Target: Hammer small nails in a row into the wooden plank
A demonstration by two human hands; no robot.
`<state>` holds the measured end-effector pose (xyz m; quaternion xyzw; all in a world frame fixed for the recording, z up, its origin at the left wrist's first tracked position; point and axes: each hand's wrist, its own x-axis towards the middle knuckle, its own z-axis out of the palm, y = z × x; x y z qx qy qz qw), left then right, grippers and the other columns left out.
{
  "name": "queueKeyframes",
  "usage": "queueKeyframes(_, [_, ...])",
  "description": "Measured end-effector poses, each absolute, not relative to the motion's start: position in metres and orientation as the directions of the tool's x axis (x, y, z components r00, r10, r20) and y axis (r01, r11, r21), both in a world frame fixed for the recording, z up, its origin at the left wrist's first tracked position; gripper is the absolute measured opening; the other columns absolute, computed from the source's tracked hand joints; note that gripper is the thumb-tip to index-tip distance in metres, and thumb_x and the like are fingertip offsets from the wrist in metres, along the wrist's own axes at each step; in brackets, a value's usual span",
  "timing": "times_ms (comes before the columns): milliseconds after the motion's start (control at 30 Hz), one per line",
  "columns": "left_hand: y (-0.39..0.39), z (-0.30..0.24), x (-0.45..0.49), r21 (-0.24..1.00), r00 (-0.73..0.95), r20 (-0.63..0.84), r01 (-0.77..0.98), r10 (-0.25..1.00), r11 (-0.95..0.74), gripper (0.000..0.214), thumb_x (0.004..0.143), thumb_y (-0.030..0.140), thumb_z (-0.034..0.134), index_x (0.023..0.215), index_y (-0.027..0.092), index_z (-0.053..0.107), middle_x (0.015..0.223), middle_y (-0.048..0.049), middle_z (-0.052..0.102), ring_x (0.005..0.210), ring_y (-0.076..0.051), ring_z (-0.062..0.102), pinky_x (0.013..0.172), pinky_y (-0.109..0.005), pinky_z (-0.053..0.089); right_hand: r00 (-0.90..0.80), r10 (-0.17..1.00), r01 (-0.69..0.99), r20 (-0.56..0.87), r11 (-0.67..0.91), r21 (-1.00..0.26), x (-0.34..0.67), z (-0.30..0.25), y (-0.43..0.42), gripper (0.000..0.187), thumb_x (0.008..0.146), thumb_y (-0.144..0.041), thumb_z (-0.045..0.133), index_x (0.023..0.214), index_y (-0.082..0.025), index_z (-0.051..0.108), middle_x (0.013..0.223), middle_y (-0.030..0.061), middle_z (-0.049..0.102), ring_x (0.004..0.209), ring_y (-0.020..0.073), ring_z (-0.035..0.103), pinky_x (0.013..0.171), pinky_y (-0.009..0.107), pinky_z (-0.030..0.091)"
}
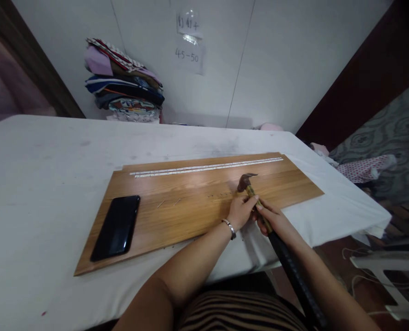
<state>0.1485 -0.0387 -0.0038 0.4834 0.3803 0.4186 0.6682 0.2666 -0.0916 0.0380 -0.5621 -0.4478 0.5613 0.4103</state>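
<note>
A claw hammer [247, 184] with a rusty head and a yellow and black handle slants over the right half of a wooden board [190, 220]. My right hand [273, 220] is closed round the yellow part of its handle. My left hand [241, 212], with a bracelet on the wrist, is closed against the shaft just below the head; anything else under its fingers is hidden. A row of small dark nails or holes [220, 195] runs along the board left of the hammer head. Two loose nails [161, 204] lie farther left.
Two white measuring strips [207, 168] lie along the board's far side. A black phone [116, 227] rests on its left end. Beneath is a table with a white cloth [35, 184]. Folded fabrics [125, 82] are stacked by the wall; a white chair [390, 266] stands at right.
</note>
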Motion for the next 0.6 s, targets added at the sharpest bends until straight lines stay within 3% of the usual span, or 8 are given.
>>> queueKeyframes(600, [-0.0395,-0.0004,0.1473,0.969,0.364,-0.101,-0.173,0.926,0.174,0.046,0.088,0.055,0.057,0.061,0.018,0.056,0.045,0.0002,0.053,0.041,-0.01,0.048,0.045,-0.023,0.034,-0.007,0.965,0.042,-0.263,-0.263,-0.964,0.2661,0.0378,-0.0909,0.056,0.079,-0.055,0.071,0.123,-0.021,0.064,0.068,-0.0031,0.064,0.036,0.0076,0.046,0.033,0.021,0.033])
